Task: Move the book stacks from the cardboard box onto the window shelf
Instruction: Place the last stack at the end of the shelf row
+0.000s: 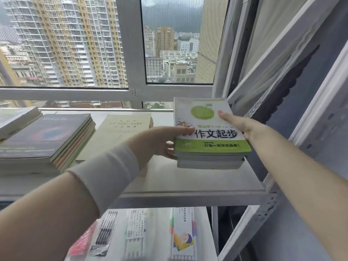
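Head cam looks down at a white metal window shelf (188, 185) with a city of high-rises behind the glass. Both hands are clamped on a small stack of paperback books topped by a white-and-green cover with a green apple (209, 132), one hand on each side. The left hand (160, 142) has its thumb lying over the top cover's left edge and fingers tucked under the stack; a pale wrap or sleeve (107, 172) covers that forearm. The right hand (239, 125) grips the right edge, thumb pressed on the cover next to the apple. The stack sits at the right end of the shelf's top board, close to the upright post; can't really tell if its bottom is fully resting on the board or just above it. To its left on the same board lies a beige-covered book pile (122, 134), then a taller stack with a dark purple cover on top (50, 136), and another grey-topped pile (17, 119) at the far left edge. The lower shelf holds packaged pens and stationery (131, 232).
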Motion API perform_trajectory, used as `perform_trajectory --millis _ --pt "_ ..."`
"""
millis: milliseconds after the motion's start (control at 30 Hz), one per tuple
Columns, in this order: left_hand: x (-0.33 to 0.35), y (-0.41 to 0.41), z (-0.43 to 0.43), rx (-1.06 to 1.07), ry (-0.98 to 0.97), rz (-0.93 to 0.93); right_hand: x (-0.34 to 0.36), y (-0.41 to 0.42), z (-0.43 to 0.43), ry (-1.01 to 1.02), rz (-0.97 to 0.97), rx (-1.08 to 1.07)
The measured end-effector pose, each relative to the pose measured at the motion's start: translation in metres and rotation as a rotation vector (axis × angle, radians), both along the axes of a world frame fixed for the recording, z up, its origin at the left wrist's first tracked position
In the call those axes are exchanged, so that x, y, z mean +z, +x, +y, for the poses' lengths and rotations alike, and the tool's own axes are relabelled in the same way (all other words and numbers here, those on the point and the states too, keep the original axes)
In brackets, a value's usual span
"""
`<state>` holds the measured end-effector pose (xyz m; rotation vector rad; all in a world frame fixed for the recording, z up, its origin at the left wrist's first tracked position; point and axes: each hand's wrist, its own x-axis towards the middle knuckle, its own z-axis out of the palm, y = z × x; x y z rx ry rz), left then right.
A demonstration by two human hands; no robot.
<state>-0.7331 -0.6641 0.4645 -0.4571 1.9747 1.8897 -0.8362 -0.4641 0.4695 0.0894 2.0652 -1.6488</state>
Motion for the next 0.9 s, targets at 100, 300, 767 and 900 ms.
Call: perform_trajectory --millis 100,300,767,900 --pt "-0.007 -0.004 0.001 0.009 -0.048 -0.083 -0.02 -0.016 -0.002 0.053 -0.083 0.034" --pt "-0.017 -0.018 0.0 0.03 -0.102 -0.12 -0.037 -0.036 -0.006 0.126 -0.07 0.047" --pt "-0.024 -0.029 0.001 0.068 -0.175 -0.079 -0.035 -0.039 -0.005 0.331 0.0 0.11" --pt "-0.026 -0.032 0.004 0.05 -0.217 -0.054 -0.034 -0.034 -0.001 0.382 0.052 0.083"
